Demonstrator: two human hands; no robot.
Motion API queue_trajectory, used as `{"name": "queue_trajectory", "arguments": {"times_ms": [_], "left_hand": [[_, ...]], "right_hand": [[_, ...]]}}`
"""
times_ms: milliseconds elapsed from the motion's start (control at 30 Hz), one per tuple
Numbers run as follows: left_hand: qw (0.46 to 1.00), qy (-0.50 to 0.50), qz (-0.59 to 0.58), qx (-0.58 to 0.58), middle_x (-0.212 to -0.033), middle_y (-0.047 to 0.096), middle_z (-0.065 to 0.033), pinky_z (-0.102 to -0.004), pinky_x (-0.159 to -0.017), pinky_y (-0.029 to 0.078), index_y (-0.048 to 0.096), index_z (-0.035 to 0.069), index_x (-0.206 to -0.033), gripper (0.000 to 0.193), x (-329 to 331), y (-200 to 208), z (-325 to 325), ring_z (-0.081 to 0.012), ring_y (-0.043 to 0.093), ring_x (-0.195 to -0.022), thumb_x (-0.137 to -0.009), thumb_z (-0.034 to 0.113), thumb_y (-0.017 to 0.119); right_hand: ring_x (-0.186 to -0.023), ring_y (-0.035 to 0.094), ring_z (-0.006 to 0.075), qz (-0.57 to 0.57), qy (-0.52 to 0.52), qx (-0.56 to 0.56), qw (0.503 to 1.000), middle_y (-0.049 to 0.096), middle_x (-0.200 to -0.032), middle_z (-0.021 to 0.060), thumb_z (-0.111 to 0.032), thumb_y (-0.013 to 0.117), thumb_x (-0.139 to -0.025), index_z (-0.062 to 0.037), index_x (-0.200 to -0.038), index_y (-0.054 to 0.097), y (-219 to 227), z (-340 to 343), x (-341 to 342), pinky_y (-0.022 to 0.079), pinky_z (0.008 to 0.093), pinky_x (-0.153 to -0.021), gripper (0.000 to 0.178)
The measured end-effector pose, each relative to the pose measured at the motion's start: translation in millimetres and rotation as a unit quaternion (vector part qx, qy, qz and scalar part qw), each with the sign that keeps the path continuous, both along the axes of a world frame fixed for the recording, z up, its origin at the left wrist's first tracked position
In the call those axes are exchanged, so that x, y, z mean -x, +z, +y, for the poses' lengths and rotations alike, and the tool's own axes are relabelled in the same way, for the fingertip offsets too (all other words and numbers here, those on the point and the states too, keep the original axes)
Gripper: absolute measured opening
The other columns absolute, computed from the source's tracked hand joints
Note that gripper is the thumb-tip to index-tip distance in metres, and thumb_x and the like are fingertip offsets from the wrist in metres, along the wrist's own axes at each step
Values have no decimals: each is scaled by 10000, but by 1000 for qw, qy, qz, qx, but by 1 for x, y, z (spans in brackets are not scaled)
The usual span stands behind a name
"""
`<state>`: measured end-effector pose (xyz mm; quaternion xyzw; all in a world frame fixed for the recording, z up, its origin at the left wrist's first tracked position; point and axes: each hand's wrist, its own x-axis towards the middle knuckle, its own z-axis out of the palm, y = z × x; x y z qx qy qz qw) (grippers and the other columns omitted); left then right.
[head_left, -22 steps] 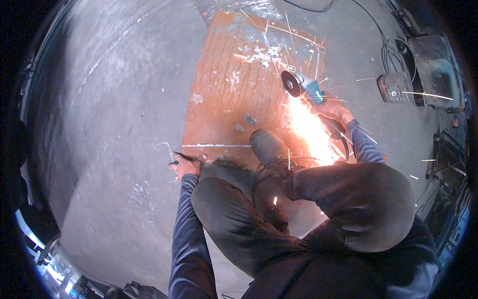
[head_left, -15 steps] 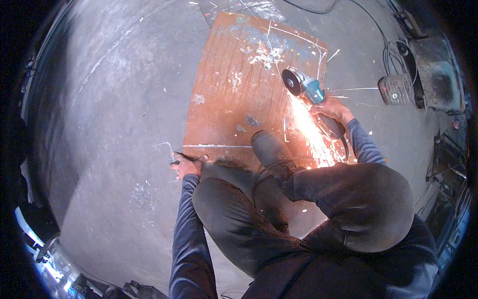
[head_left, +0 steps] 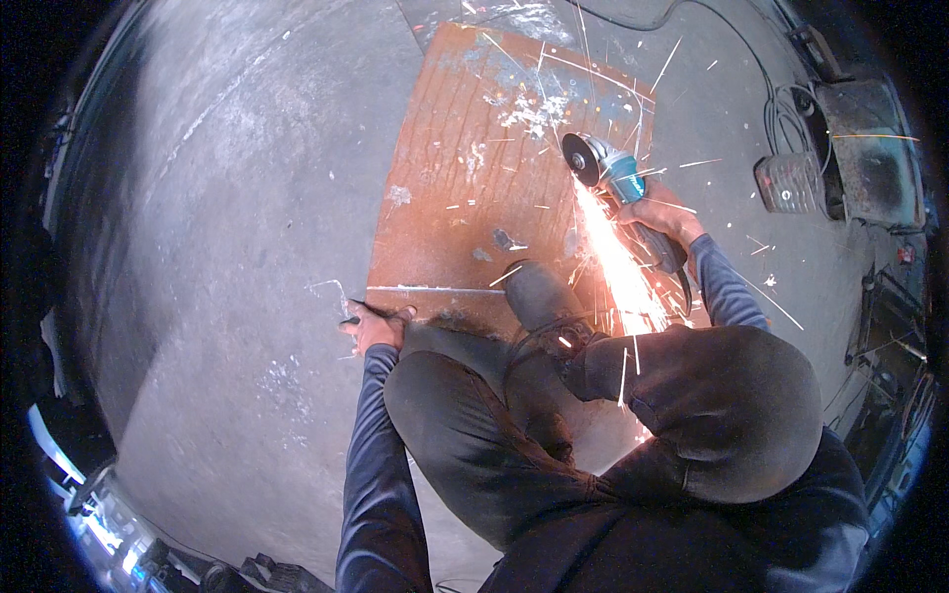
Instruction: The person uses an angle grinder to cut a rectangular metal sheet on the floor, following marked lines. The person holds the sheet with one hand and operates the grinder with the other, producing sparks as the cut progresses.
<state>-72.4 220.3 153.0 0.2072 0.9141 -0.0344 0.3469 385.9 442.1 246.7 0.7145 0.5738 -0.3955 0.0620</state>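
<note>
My right hand (head_left: 660,211) is wrapped round the body of a teal and black angle grinder (head_left: 625,178). Its thin dark disc (head_left: 580,158) meets a rusty, paint-flecked metal sheet (head_left: 445,188), and a bright stream of sparks (head_left: 615,257) pours from there back toward my right leg. At the sheet's near left edge rests my left hand (head_left: 378,324), thumb and fingers apart, gripping nothing that I can see. A white line (head_left: 435,290) crosses the sheet near that hand. My boot (head_left: 544,295) stands on the sheet between my hands.
On the right, a ribbed metal can (head_left: 788,185) lies beside a dark metal box (head_left: 870,148) and a coiled cable (head_left: 788,111). Another cable (head_left: 643,22) runs over the concrete floor (head_left: 247,198) at the top. Metal frames (head_left: 885,326) stand at the right rim.
The sparks now scatter more widely, with streaks over the sheet and floor. The grinder has barely shifted. My left hand stays at the sheet's edge.
</note>
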Motion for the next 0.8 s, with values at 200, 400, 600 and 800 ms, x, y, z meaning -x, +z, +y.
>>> {"name": "queue_trajectory", "arguments": {"times_ms": [200,400,600,800], "left_hand": [[1000,-5,-1,8,-1665,97,-446,-656,-1235,269,31,47,-1690,1468,-2,0,4,-531,263,-1559,-656,486,977],[1000,4,-5,14,-1671,79,-435,-642,-1233,292,37,74,-1695,1456,-2,1,4,-555,307,-1530,-664,498,973],[1000,-4,1,-3,-1668,81,-438,-646,-1233,287,49,67,-1693,1455,-1,-4,1,-564,320,-1519,-659,498,977],[1000,-1,-7,-11,-1662,67,-453,-649,-1242,262,55,47,-1688,1465,-1,-1,0,-564,311,-1523,-648,496,983]], "right_hand": [[-1194,684,400,-28,16,26,999,677,-1334,263,-396,852,-633,32,-1415,562,-15,8,-15,530,465,-1030,937],[-1180,690,395,-1,12,5,1000,685,-1314,261,-404,861,-626,29,-1415,559,-12,1,-16,539,469,-1013,949],[-1172,692,379,-2,55,-6,998,696,-1298,239,-395,855,-650,-9,-1426,562,-11,0,-16,543,441,-1008,915],[-1218,669,400,64,11,26,998,664,-1357,247,-361,855,-638,1,-1454,536,-21,0,-22,527,452,-1041,948]]}}
